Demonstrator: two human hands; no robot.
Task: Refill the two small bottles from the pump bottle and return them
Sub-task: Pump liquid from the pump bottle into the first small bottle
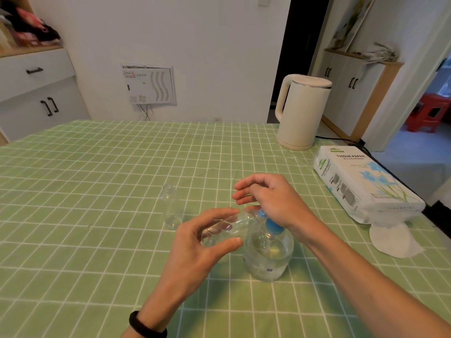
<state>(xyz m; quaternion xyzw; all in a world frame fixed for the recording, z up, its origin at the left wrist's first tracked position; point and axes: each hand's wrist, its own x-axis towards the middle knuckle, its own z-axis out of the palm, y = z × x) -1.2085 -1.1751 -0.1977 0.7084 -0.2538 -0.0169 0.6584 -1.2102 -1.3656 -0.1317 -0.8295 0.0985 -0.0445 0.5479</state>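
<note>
A clear pump bottle (267, 254) with a blue pump head stands on the green checked tablecloth, near the front middle. My right hand (271, 198) rests on top of the blue pump, fingers partly spread. My left hand (202, 240) holds a small clear bottle (229, 226) tilted on its side, its mouth right at the blue spout. A second small clear bottle (172, 208) stands upright and uncapped just left of my hands.
A cream electric kettle (301, 113) stands at the back right, its cord running off the edge. A tissue paper pack (363, 181) lies at the right edge with a loose white tissue (393, 240) below it. White cabinets line the walls.
</note>
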